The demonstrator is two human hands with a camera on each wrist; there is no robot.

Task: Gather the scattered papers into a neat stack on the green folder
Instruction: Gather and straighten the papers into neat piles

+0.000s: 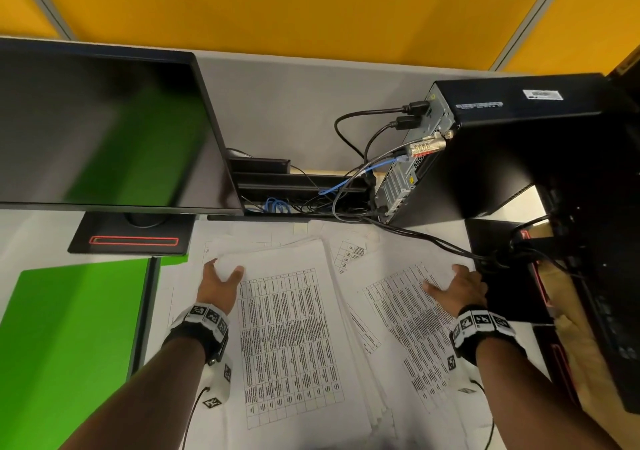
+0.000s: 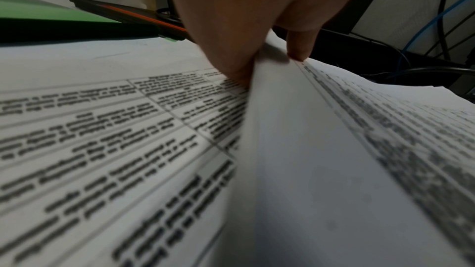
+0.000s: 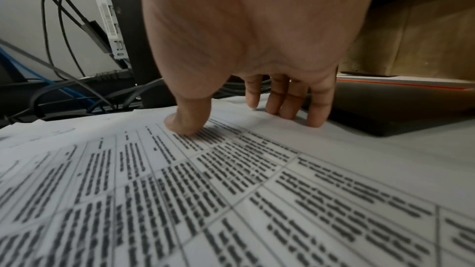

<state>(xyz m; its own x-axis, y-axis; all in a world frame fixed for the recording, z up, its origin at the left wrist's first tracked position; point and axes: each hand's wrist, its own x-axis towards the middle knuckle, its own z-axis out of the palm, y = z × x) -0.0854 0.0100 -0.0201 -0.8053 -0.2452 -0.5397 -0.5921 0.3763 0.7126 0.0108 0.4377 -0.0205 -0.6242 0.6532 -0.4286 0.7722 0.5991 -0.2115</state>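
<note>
Printed white papers lie spread over the desk, a thick pile (image 1: 287, 339) in the middle and a skewed sheet (image 1: 412, 318) to its right. The green folder (image 1: 76, 339) lies flat at the left, and its edge (image 2: 51, 13) shows past the papers in the left wrist view. My left hand (image 1: 223, 273) grips the pile's far left corner, thumb on top and fingers beneath. That view shows the sheaf (image 2: 308, 149) lifted off a sheet (image 2: 115, 129) below. My right hand (image 1: 450, 281) presses flat on the right sheet (image 3: 231, 190), fingers (image 3: 316, 109) straight and spread.
A dark monitor (image 1: 104, 131) stands behind the folder on a black base (image 1: 131, 238). A computer tower (image 1: 502, 152) with trailing cables (image 1: 415, 235) sits at the back right. Another black base (image 1: 509, 276) borders the papers beside my right hand.
</note>
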